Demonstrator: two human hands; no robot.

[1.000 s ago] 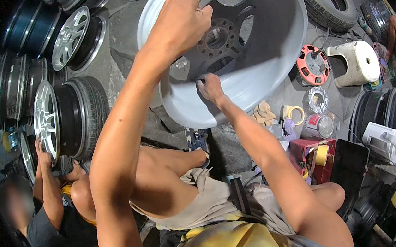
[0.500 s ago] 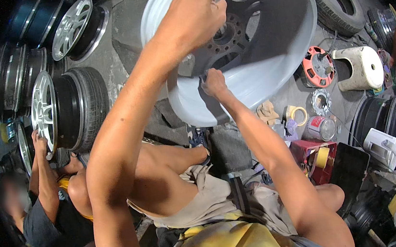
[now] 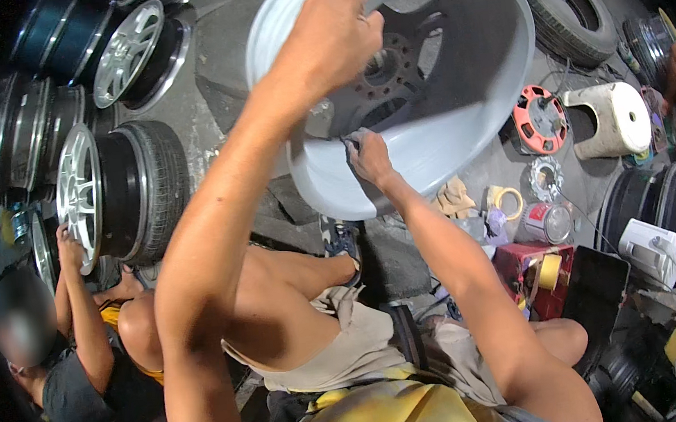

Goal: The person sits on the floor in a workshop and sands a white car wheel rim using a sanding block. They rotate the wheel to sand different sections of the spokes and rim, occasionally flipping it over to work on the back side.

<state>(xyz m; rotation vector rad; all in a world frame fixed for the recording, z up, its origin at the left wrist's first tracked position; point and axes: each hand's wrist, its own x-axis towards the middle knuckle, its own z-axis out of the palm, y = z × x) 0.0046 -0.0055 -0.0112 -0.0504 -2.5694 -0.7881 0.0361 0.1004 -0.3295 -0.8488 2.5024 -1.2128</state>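
Note:
A large grey car wheel rim (image 3: 430, 148) stands tilted in front of me, its hollow barrel facing me and its spokes and hub at the far end. My left hand (image 3: 340, 34) grips the upper edge, fingers wrapped over the lip. Low inside the barrel, my right hand (image 3: 370, 158) presses its bent fingers against the inner wall. Its fingertips look greyish, and whatever lies beneath them is too hidden to name. A dark shadow falls on the wall below that hand.
At left, another person holds a silver-spoked wheel (image 3: 79, 197) beside a tyre (image 3: 156, 189). On the right are a loose tyre (image 3: 564, 10), a red cable reel (image 3: 540, 118), a white stool (image 3: 621, 119), a can (image 3: 549, 223), masking tape (image 3: 507, 202) and a red box (image 3: 516, 262).
My left hand and the near lip of the rim sit slightly lower in view. The right hand has shifted a little down along the inner wall, its fingers now more bent.

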